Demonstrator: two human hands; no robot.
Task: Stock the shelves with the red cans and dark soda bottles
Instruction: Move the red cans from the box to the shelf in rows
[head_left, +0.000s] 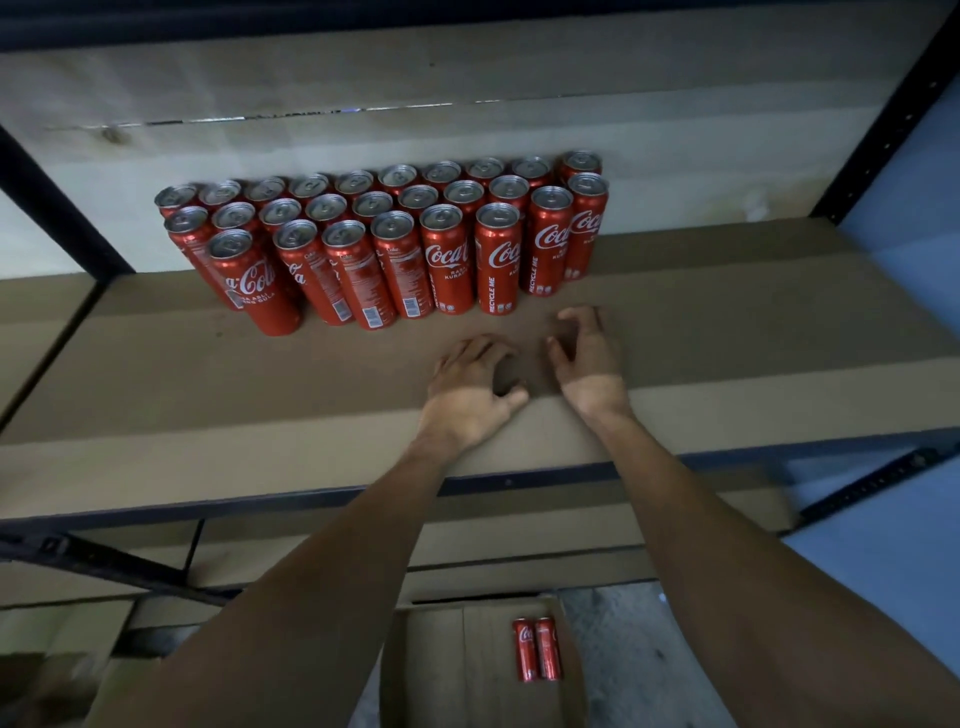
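Note:
Several slim red cans (395, 244) stand upright in three rows on the cardboard-lined shelf (208, 374), toward its back. My left hand (475, 392) hovers over the shelf in front of them, fingers loosely curled and holding nothing. My right hand (587, 358) is just beside it, a little below the rightmost front cans, also curled and empty. Two more red cans (537, 649) lie side by side in an open cardboard box (441, 670) on the floor below. No dark soda bottles are in view.
Dark metal uprights (893, 109) frame the shelf on both sides, and a metal rail (519, 480) runs along its front edge. A lower cardboard-lined shelf (311, 540) sits beneath. Bare shelf surface lies left and right of my hands.

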